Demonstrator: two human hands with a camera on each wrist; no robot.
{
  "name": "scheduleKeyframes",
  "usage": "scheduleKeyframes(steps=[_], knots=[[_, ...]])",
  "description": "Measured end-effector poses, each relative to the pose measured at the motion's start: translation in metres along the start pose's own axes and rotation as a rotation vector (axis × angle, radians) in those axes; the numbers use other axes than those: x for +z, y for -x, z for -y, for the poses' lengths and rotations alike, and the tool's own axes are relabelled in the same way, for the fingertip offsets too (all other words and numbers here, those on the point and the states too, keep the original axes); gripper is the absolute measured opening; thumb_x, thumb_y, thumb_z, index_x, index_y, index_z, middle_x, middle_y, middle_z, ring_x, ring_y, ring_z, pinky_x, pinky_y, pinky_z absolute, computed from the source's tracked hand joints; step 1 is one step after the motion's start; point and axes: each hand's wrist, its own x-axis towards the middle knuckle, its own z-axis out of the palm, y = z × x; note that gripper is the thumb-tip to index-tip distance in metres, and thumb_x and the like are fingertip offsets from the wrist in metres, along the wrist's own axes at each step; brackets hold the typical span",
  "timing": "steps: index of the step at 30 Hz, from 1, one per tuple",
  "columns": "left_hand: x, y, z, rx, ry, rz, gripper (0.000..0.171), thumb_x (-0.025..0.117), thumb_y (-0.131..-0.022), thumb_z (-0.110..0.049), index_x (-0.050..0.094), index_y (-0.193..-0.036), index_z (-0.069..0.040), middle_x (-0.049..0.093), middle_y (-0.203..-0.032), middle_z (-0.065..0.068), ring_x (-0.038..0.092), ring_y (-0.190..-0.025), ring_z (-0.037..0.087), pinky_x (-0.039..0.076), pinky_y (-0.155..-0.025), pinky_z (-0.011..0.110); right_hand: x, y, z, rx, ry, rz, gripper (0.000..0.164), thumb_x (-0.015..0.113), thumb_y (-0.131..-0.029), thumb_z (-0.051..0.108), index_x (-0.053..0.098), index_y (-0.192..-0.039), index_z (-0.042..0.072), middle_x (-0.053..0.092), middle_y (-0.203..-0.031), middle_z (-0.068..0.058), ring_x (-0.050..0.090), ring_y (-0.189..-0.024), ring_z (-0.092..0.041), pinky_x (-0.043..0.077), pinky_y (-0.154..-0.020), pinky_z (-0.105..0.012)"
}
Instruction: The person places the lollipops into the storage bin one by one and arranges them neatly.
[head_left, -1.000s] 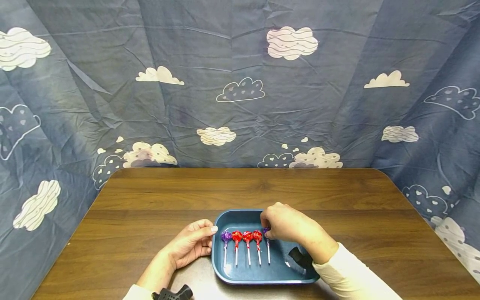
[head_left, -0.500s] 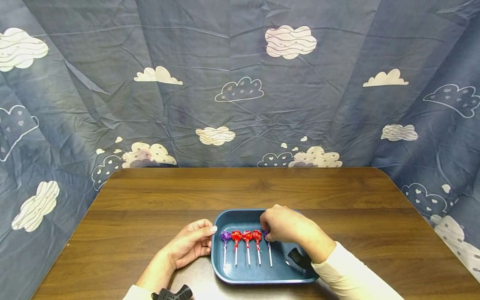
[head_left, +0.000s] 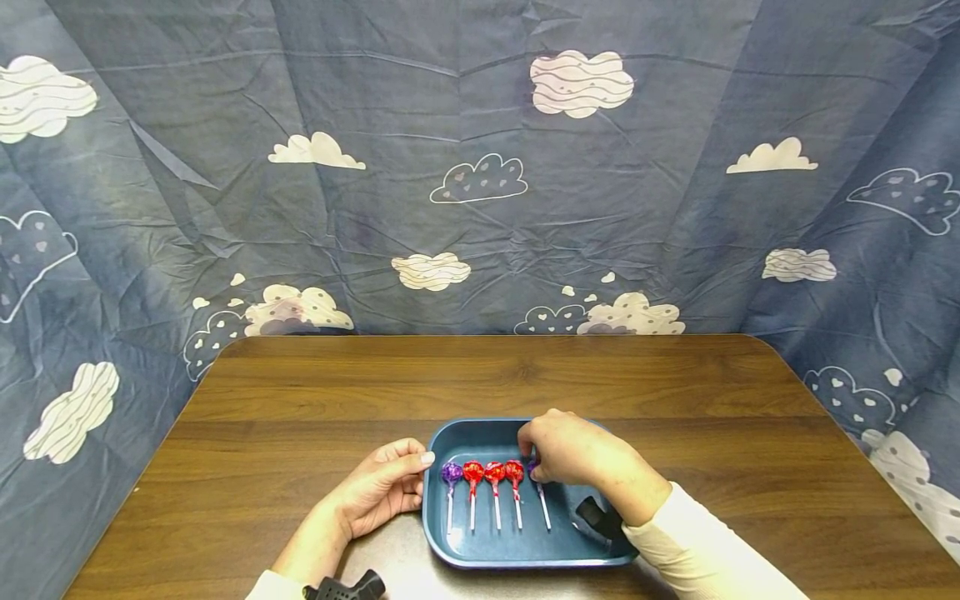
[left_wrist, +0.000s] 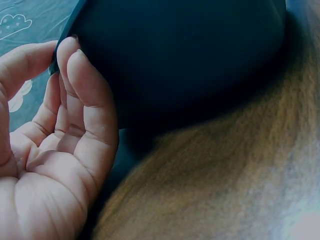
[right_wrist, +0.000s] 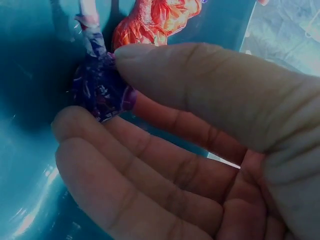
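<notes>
A blue tray holds a row of wrapped lollipops, heads away from me and sticks toward me. A purple lollipop lies at the left, followed by red lollipops. At the row's right end is another purple lollipop; my right hand pinches its head between thumb and fingers, partly covering it in the head view. Its stick slants slightly to the right. My left hand grips the tray's left rim, thumb on top and fingers against the outer wall, as the left wrist view shows.
The tray stands near the front edge of a brown wooden table. A dark blue curtain with cloud prints hangs behind it. Black wrist cameras sit on both wrists, the left camera at the bottom edge.
The right-hand purple lollipop's stick end has swung a little to the right, away from the red ones. My right hand has shifted very slightly; the left hand stays on the rim.
</notes>
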Motion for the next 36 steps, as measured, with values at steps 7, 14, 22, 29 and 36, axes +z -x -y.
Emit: scheduleKeyframes(steps=[7,14,22,29,36], knots=[[0.0,0.001,0.0,-0.003,0.003,-0.004,0.014,0.053,-0.104,-0.015,0.06,-0.094,-0.02,0.067,-0.081,-0.009,0.061,-0.069,0.003,0.055,-0.068,0.02,-0.001,0.001,0.0,-0.003,0.002,-0.009,0.02,0.087,-0.076,0.013,0.071,-0.086,0.013,0.06,-0.071,0.003,0.056,-0.068,-0.015,0.05,-0.064,-0.038],[0.0,0.001,0.0,-0.003,0.0,-0.006,0.014,0.053,-0.105,-0.015,0.061,-0.094,-0.019,0.067,-0.083,-0.008,0.061,-0.069,0.003,0.055,-0.069,0.021,-0.002,0.002,-0.002,-0.01,0.001,-0.02,0.018,0.086,-0.079,0.015,0.071,-0.087,0.013,0.059,-0.072,0.003,0.055,-0.068,-0.016,0.05,-0.064,-0.039],[0.002,0.001,0.001,-0.005,-0.006,-0.007,0.013,0.053,-0.105,-0.015,0.06,-0.095,-0.019,0.067,-0.083,-0.008,0.061,-0.069,0.003,0.055,-0.069,0.02,-0.008,0.008,-0.008,-0.049,-0.031,-0.064,0.012,0.082,-0.084,0.02,0.071,-0.085,0.015,0.057,-0.067,0.008,0.053,-0.064,-0.01,0.046,-0.061,-0.033],[0.001,0.005,-0.003,0.002,-0.017,-0.008,0.013,0.053,-0.105,-0.017,0.061,-0.095,-0.02,0.067,-0.084,-0.008,0.064,-0.072,0.005,0.056,-0.071,0.021,-0.022,0.025,-0.02,-0.093,-0.045,-0.313,0.028,0.074,-0.092,0.028,0.065,-0.065,0.026,0.048,-0.055,0.017,0.042,-0.052,0.0,0.035,-0.05,-0.023],[0.005,0.007,-0.011,0.039,-0.238,-0.275,0.016,0.062,-0.102,-0.025,0.058,-0.091,-0.014,0.06,-0.08,-0.003,0.058,-0.065,0.007,0.054,-0.062,0.021,-0.029,0.055,-0.045,-0.073,-0.032,-0.644,0.024,0.076,-0.09,0.023,0.068,-0.069,0.026,0.05,-0.057,0.021,0.041,-0.054,0.004,0.037,-0.052,-0.02]])
